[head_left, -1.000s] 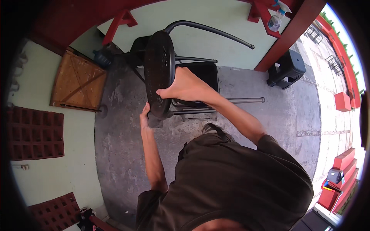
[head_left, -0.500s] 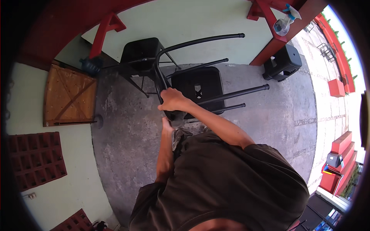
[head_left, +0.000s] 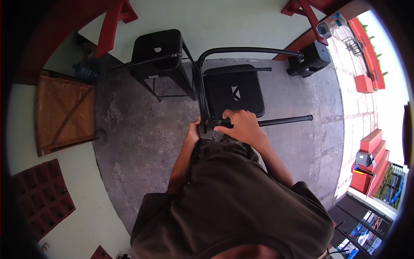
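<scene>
A black tubular metal chair [head_left: 201,86] lies tipped in front of me, its capped legs pointing right. My left hand [head_left: 194,132] is closed on the chair's near edge, fingers partly hidden behind the frame. Over the near leg [head_left: 289,120] is my right hand [head_left: 245,125], thumb and bent fingers apart, close to the frame's near corner. Whether it touches the metal there is unclear. A black square seat panel [head_left: 228,97] with a cut-out shows between the legs; I cannot tell whether it belongs to this chair.
A tall black stool [head_left: 157,56] stands beyond on the left, against the pale wall. Another black stool [head_left: 308,60] is at the far right, below a spray bottle [head_left: 327,29] on a red bracket. A wooden crate panel [head_left: 64,114] and a blue water jug [head_left: 86,71] are at left.
My right hand has come off the chair's upright tube and moved right, its fingers opening. The chair has shifted right and turned slightly. My left hand stays at its near edge.
</scene>
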`<action>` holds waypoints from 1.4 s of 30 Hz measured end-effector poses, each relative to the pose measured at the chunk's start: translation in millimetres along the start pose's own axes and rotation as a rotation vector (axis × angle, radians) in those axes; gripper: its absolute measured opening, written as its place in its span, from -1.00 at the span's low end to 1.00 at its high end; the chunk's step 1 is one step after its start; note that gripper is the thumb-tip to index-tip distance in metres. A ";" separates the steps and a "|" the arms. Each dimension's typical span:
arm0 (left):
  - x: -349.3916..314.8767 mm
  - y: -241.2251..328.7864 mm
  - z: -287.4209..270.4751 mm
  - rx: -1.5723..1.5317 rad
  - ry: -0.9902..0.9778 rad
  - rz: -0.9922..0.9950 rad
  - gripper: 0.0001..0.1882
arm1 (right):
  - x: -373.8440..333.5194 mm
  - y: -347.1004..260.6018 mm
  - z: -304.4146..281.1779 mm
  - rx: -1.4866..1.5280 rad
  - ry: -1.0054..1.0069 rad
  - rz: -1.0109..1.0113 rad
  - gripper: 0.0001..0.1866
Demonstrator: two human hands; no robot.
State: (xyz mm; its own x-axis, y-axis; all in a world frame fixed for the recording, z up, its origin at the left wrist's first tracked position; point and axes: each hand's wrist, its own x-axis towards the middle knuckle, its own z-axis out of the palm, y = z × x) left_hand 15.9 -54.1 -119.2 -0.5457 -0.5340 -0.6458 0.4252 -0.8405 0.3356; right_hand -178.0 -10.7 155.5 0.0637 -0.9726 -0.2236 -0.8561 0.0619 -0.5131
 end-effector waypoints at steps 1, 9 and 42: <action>-0.5 -1.6 1.0 0.010 -0.015 0.000 -0.69 | -6.3 0.2 4.1 0.017 0.067 -0.024 -0.47; 0.0 -3.2 -15.4 -0.042 -0.061 -0.092 -0.69 | -18.2 4.2 37.3 -0.037 0.442 -0.275 -0.55; -125.6 -21.3 87.6 -0.136 0.424 0.397 -0.53 | 25.6 146.3 -50.5 -0.141 0.444 -0.564 -0.74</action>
State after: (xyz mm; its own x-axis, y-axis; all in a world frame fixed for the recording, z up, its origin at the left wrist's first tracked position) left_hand 12.1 22.9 14.9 -0.0019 -0.6985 -0.7156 0.6417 -0.5496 0.5349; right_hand -327.5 -37.9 116.6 0.3262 -0.8490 0.4156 -0.8140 -0.4758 -0.3332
